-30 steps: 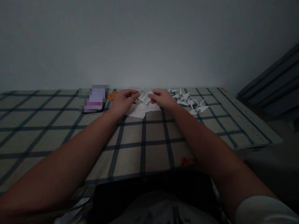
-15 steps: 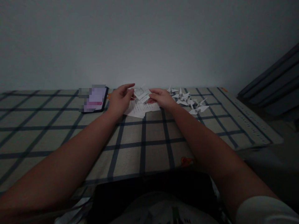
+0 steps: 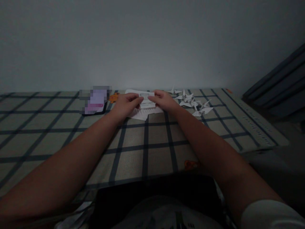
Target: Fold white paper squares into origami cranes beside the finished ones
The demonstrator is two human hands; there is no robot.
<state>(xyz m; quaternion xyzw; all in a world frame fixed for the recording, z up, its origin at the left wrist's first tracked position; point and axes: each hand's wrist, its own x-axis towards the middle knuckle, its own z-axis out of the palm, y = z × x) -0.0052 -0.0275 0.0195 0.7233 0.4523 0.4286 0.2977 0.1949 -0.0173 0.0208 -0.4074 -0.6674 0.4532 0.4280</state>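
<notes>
A small piece of printed paper point(image 3: 146, 103) is held up between both hands, its print facing me. My left hand point(image 3: 126, 104) pinches its left side, thumb on the front. On the other side, my right hand point(image 3: 166, 100) grips the right edge with thumb and fingers. Beneath lie several loose printed sheets point(image 3: 137, 115), partly covered by the hands and the held paper. Just right of my right hand sits a cluster of folded white paper cranes point(image 3: 188, 100).
A phone point(image 3: 97, 98) with its screen lit and partly blurred lies to the left. The checked tablecloth point(image 3: 133, 152) covers the table, which meets a plain wall point(image 3: 152, 44) at the back. Dark grey slats point(image 3: 281, 82) stand at the far right.
The paper has turned from a slanted, diamond-like position to squarely upright. My left hand's raised fingers have come down and closed on its left side.
</notes>
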